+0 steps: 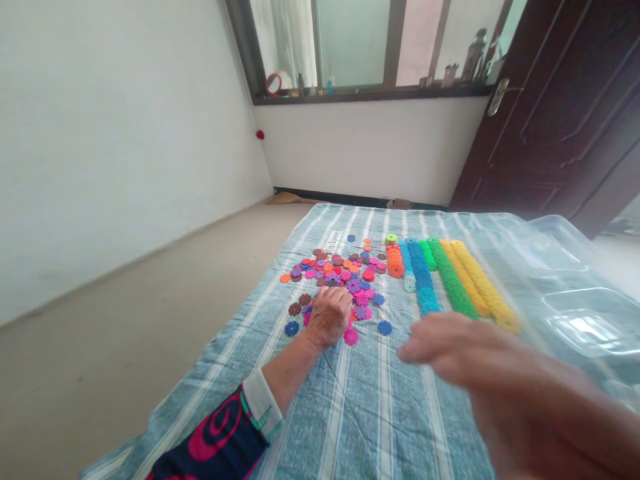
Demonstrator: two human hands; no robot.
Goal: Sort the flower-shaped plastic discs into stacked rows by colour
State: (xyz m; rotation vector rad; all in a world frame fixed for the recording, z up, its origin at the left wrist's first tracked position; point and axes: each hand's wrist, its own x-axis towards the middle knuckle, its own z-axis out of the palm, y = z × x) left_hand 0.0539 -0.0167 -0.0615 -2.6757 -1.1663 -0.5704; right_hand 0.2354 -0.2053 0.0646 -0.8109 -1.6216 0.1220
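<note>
My left hand [330, 315] is on the near side of a loose pile of flower-edged plastic discs [354, 285] in purple, pink, orange, brown and blue. Its fingers curl down among the discs, and the fingertips are hidden. A pink disc [351, 337] lies just to the right of that hand, and a dark blue disc [291, 329] to its left. My right hand [455, 347], smeared by motion, is above the cloth near the close ends of the sorted rows. Whether it holds anything does not show. Rows of overlapping discs include blue [424, 273], green [453, 283] and yellow [480, 287].
A striped blue-grey cloth [360, 413] covers the surface. Clear plastic containers [590, 320] stand at the right. Short orange [395, 260] and light blue [409, 273] rows lie beside the pile. Behind are a windowsill [370, 97] with small items and a dark red door [550, 100].
</note>
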